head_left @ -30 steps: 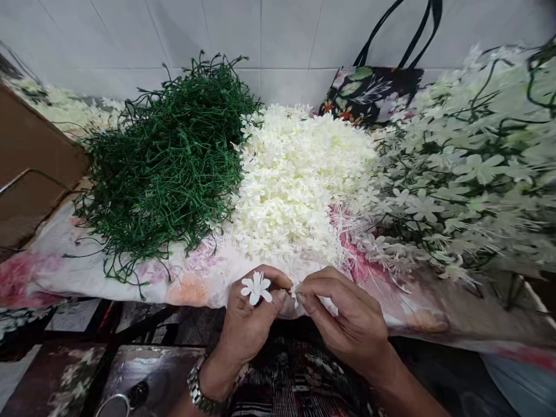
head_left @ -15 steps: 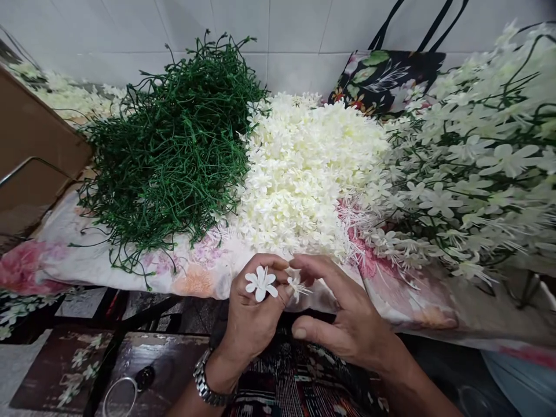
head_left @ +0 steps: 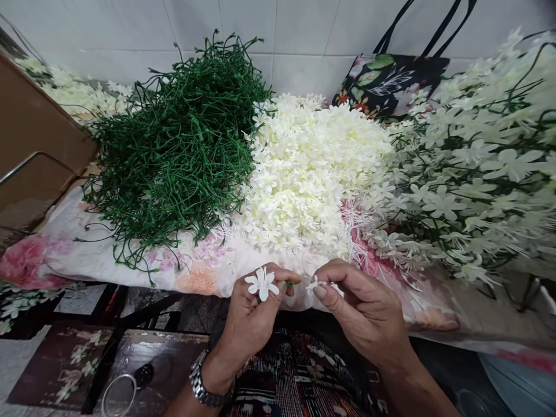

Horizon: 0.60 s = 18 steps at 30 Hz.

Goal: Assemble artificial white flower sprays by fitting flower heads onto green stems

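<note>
My left hand (head_left: 252, 321) is closed around a green artificial flower stem (head_left: 290, 284), most of it hidden in the fingers. A white flower (head_left: 262, 284) shows above this hand, and a bare green tip pokes out by the thumb and forefinger. A short gap away, my right hand (head_left: 369, 313) pinches a small white artificial flower (head_left: 313, 284) with thin white stamens between thumb and forefinger. Both hands are over the front edge of the floral cloth (head_left: 243, 263). In front of them lie a heap of loose white flowers (head_left: 313, 168) and a tangled heap of green stems (head_left: 182, 145).
Finished-looking white flower sprays (head_left: 473, 191) crowd the right side. A black floral bag (head_left: 386, 84) leans on the tiled wall (head_left: 304, 29). At far left stands a brown cardboard box (head_left: 39, 133). Below left is a dark wooden surface (head_left: 169, 353) with a ring-shaped object (head_left: 119, 394).
My right hand has moved right, away from the left, drawing closed on the small white flower. The green tip at my left fingers is now exposed. The view has shifted slightly.
</note>
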Each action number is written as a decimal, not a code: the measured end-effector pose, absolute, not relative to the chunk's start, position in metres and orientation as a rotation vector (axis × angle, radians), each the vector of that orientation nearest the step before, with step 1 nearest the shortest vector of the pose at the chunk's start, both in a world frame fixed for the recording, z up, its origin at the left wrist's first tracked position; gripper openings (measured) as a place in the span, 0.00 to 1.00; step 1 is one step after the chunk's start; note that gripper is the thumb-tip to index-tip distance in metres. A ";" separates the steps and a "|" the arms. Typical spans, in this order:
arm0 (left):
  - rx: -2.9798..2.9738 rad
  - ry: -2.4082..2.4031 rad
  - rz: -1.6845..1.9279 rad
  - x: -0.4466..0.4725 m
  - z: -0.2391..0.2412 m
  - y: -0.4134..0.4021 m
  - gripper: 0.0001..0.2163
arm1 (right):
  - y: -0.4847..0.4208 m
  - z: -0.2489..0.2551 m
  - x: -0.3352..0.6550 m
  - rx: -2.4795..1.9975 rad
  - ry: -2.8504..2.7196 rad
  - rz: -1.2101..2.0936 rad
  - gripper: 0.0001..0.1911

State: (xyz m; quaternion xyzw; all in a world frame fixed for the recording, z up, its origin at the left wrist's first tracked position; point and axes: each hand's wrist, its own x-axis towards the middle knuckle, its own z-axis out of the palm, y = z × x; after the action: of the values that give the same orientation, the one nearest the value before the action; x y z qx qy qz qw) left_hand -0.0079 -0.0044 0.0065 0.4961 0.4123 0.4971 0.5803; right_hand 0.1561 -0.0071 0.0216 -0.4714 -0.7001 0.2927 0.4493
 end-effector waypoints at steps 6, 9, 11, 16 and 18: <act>1.237 0.941 1.150 -0.008 0.015 -0.004 0.09 | -0.007 0.040 0.155 -1.041 -1.847 0.648 0.05; 1.242 0.934 1.121 -0.008 0.016 -0.004 0.10 | -0.007 0.044 0.154 -1.021 -1.900 0.596 0.07; 1.237 0.951 1.107 -0.008 0.015 -0.005 0.09 | -0.007 0.044 0.154 -1.027 -1.927 0.558 0.07; 1.261 0.976 1.118 -0.006 0.017 -0.006 0.10 | -0.008 0.043 0.152 -1.050 -1.976 0.450 0.06; 1.299 0.990 1.109 -0.006 0.017 -0.006 0.10 | -0.007 0.043 0.150 -1.063 -2.000 0.399 0.05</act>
State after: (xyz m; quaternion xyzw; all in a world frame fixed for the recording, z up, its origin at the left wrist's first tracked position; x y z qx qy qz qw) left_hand -0.0059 -0.0059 0.0173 0.5492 0.4185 0.4685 0.5511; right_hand 0.1503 -0.0073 0.0430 -0.4219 -0.7937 0.1583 0.4086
